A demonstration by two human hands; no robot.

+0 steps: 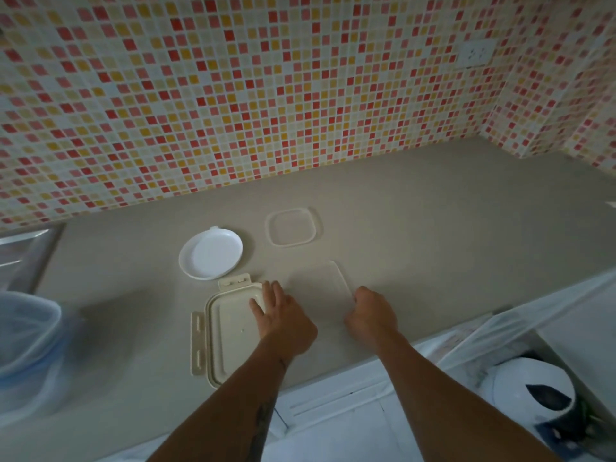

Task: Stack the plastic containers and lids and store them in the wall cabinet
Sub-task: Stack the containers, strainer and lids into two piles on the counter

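Where it lies flat, cream latch-tabbed lid.

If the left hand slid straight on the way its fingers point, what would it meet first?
The left hand lies on the cream clip lid, fingers pointing up and slightly left. Going on, it would probably reach the round white lid first, though depth is uncertain.

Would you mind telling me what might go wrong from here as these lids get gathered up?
1. The clear lid under the right hand is nearly invisible against the counter and lies flat, so the fingers may slip off its edge.
2. The cream lid under the left hand lies near the counter's front edge; a careless slide might tip it off.
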